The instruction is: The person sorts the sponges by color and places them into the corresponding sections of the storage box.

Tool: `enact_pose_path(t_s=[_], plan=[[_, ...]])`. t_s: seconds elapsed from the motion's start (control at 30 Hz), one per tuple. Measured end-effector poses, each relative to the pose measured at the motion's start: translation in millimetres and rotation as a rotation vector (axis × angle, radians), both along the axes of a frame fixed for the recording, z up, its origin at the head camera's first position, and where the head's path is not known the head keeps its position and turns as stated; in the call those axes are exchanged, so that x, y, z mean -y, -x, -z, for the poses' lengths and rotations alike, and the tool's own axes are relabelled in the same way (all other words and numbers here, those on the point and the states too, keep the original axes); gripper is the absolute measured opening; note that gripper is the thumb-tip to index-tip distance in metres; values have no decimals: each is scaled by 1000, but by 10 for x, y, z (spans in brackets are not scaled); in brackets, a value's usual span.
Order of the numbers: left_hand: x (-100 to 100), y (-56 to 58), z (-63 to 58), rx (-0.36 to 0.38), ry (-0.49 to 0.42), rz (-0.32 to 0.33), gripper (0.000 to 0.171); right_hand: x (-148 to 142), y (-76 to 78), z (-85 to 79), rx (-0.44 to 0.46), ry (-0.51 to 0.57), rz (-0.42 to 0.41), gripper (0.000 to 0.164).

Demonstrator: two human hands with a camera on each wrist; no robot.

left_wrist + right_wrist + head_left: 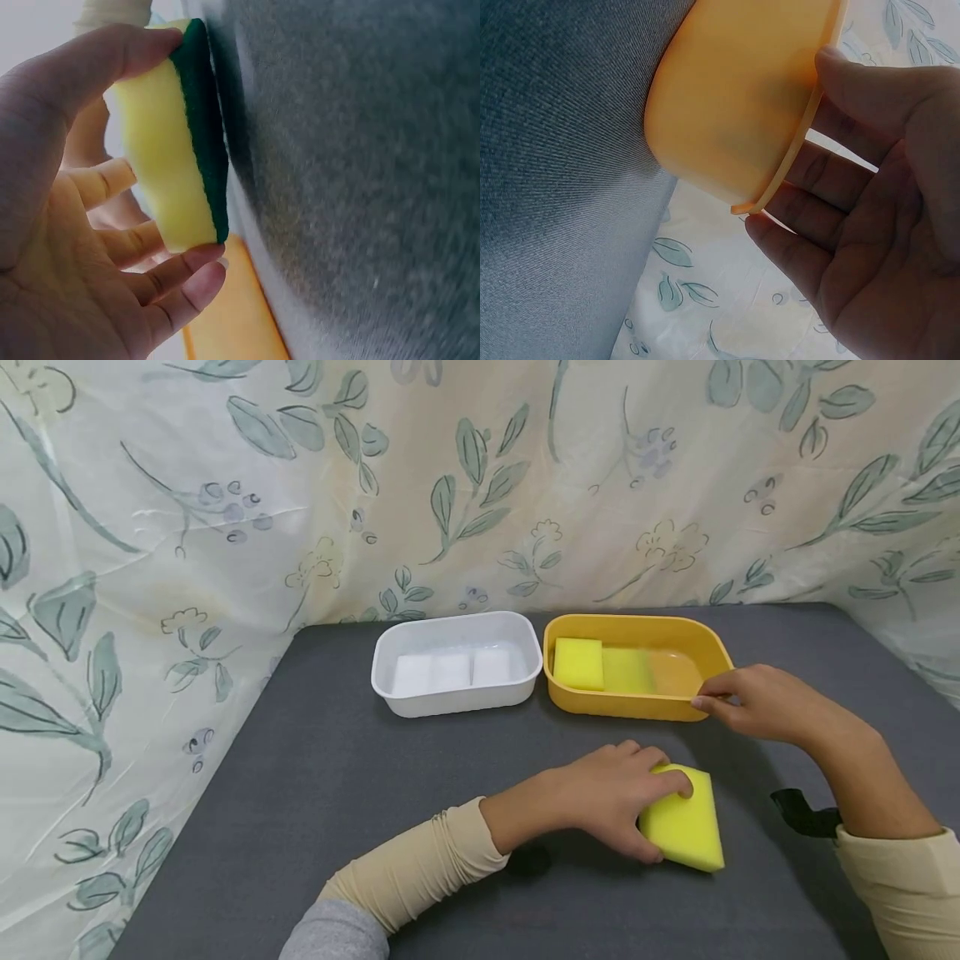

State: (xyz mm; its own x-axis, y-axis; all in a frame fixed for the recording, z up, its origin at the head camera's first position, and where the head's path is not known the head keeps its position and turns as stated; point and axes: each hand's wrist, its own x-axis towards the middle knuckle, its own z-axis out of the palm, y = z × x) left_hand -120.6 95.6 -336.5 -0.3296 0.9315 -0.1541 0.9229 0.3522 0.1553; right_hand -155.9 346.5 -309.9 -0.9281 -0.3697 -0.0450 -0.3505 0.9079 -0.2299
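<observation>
My left hand grips a yellow sponge by its edges, thumb on one side and fingers on the other. A dark green scouring layer on the sponge faces the table in the left wrist view. Farther back, my right hand pinches the near right corner rim of a yellow-orange plastic container. Thumb and fingers lie on either side of that rim in the right wrist view. Inside the container, one yellow sponge stands at the left, with another yellow piece lying lower beside it.
A white container stands just left of the yellow-orange one, with whitish blocks or sections inside; which they are I cannot tell. Both stand on a dark grey table. Behind hangs a leaf-patterned cloth, which also runs along the left side.
</observation>
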Motion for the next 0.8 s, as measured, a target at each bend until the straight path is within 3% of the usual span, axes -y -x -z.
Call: enact_pose_path(t_s=[0.23,0.53,0.8], plan=[[63,74,-86,-58,-24,-29,70,8,1,2,-8,2,-3,20],[198,179,-334,-172,-89,-98,72,8,-12,29,-19,17,-13,19],[280,340,-434,-175,-147,-204,72,5,-40,65,-33,10,-12,19]])
